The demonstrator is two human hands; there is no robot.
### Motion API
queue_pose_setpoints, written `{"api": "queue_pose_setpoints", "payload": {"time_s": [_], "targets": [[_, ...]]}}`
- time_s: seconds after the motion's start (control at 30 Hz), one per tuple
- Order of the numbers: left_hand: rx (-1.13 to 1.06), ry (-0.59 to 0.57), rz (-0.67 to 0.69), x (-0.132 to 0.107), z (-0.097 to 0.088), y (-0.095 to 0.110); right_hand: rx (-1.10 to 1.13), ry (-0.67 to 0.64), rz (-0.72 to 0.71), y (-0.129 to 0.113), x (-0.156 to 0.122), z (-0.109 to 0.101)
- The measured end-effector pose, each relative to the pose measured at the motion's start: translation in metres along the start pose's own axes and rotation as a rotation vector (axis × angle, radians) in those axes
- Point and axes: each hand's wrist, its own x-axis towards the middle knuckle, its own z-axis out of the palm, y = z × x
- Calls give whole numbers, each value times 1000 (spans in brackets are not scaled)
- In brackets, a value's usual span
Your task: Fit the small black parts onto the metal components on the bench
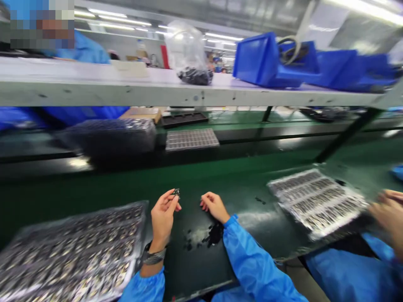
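Observation:
Between thumb and fingertips, my left hand [163, 212] pinches a small black part with metal-looking bits [176, 192], held up above the green bench [252, 235]. My right hand [214, 205] is a short way to the right, its fingers curled together low over the bench; whatever they may hold is too small to make out. Just below it lies a loose pile of small black pieces [215, 234], with a few scattered to its left. To the left of my left hand, a clear plastic tray [143, 235] carries rows of small dark and metallic parts.
Another tray of parts [317, 201] lies at the right, beside a co-worker's blurred hand [388, 214]. A pale gridded tray [192, 139] sits under the raised shelf [157, 95]. Blue bins [256, 61] and a clear bag of black pieces [195, 75] stand on that shelf.

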Motion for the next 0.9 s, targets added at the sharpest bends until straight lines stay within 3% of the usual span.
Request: {"api": "queue_pose_setpoints", "payload": {"time_s": [0.13,0.3,0.43,0.6,0.7,0.8,0.9], "targets": [[108,185,22,-22,-72,26,-15,-57,-30,5,0,-1],[314,296,-124,-48,-173,37,-96,-59,-53,9,-5,-1],[465,351,-238,-38,-214,41,-166,-75,-100,10,-7,0],[546,404,-193,-10,-234,57,-201,-79,-128,9,-9,-2],[541,427,-150,-12,-237,64,-191,-76,-123,10,-8,-4],[474,407,-166,-33,-221,59,-191,-88,-114,14,-6,-5],[390,246,-227,-59,-182,45,-199,-96,-109,18,-5,-6]]}}
